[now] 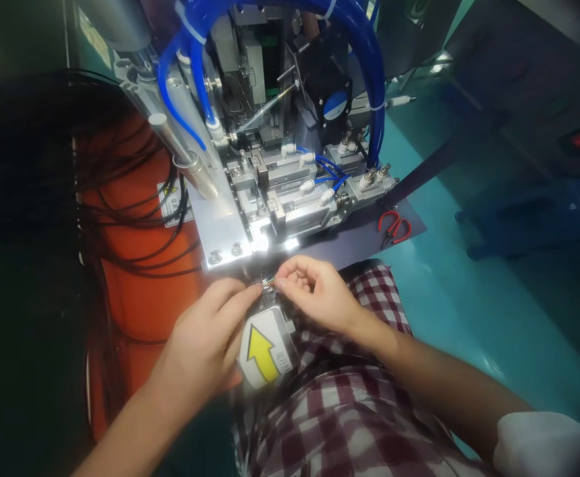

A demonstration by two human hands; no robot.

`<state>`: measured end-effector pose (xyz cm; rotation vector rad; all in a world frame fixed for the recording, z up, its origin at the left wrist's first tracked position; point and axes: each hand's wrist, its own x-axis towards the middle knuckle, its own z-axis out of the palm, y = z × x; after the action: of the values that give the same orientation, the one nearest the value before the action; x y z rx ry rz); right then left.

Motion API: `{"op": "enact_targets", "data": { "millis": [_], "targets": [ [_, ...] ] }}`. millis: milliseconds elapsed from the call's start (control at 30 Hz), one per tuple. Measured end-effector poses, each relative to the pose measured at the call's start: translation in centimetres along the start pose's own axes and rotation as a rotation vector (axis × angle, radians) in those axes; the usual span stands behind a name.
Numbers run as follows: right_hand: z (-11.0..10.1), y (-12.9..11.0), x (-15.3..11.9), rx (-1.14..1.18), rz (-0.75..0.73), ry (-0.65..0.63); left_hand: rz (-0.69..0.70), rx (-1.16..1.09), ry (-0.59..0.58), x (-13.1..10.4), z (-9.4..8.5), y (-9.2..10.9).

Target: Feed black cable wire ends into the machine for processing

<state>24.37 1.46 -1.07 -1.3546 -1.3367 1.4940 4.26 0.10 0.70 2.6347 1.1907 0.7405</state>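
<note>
Thin coloured wires [269,281] run between my two hands, just in front of the machine. My left hand [210,324] is closed, its thumb and forefinger pinching the left end of the wires at a small metal fixture [266,301]. From the other side my right hand [317,288] pinches the wires' right end between thumb and fingertips. What the wires join to under the left fingers is hidden. Below the fingertips sits a white plate with a yellow arrow [261,351].
A machine with metal slides [300,189] and blue air hoses [377,86] stands ahead. Red-handled snips [394,228] lie on the grey surface at right. Black cables [136,215] spread over an orange surface [144,308] at left. A checked cloth [339,424] covers my lap.
</note>
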Motion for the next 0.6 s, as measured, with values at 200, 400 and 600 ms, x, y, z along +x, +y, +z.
{"op": "enact_targets", "data": {
  "millis": [200, 400, 600],
  "targets": [
    [0.44, -0.26, 0.12, -0.011, -0.024, 0.034, -0.011, -0.017, -0.004, -0.4, 0.22, -0.12],
    [0.57, -0.44, -0.03, -0.082, -0.057, 0.064, -0.006, -0.022, 0.002, -0.28, 0.22, -0.16],
    [0.4, -0.76, 0.02, -0.15, -0.069, 0.017, -0.01, -0.018, -0.005, -0.17, 0.2, -0.17]
  ]
}}
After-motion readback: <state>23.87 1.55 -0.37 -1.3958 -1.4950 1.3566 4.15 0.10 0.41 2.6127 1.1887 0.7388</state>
